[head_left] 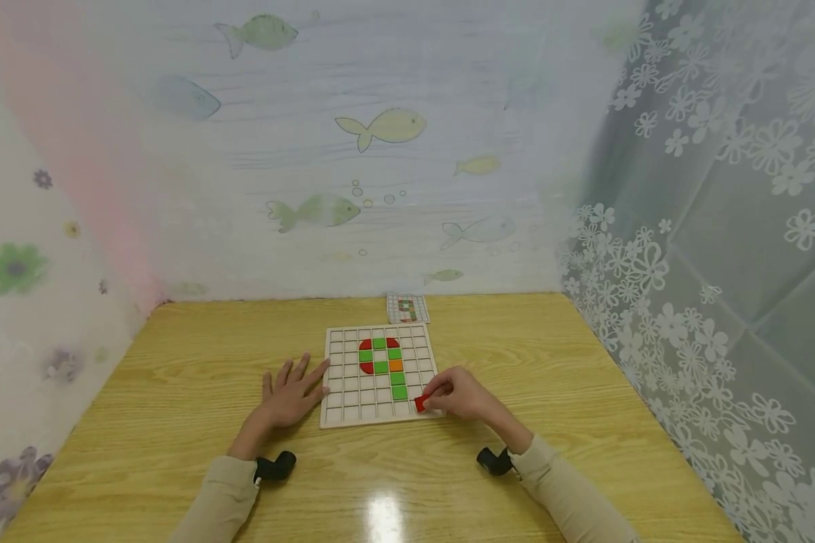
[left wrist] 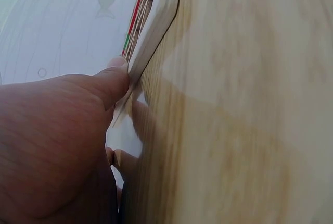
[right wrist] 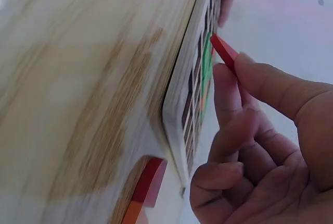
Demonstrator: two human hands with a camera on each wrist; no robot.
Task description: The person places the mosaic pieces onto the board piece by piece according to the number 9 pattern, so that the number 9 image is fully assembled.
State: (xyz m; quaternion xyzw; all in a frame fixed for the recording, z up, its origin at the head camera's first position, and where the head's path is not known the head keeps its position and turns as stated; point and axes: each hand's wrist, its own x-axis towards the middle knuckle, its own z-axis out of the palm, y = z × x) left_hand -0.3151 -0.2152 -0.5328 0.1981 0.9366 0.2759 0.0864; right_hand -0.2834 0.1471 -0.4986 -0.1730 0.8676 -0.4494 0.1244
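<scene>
A pale wooden grid board (head_left: 351,400) lies on the table. Green, red and one orange tile (head_left: 396,365) form a 9-like shape on it. My left hand (head_left: 288,401) rests palm down on the table at the board's left side, fingers spread, the thumb touching the board's edge. Between thumb and forefinger my right hand (head_left: 463,395) pinches a red tile (head_left: 420,403) above the board's lower right cells. In the right wrist view that red tile (right wrist: 223,52) is tilted, its lower end between the fingertips, and the other fingers curl loosely.
A small printed card (head_left: 407,308) with a similar coloured figure lies behind the board. Near the board's edge in the right wrist view are a red piece (right wrist: 150,181) and an orange piece (right wrist: 132,212). A fish-patterned wall covering (head_left: 394,173) stands beyond the wooden table (head_left: 204,354).
</scene>
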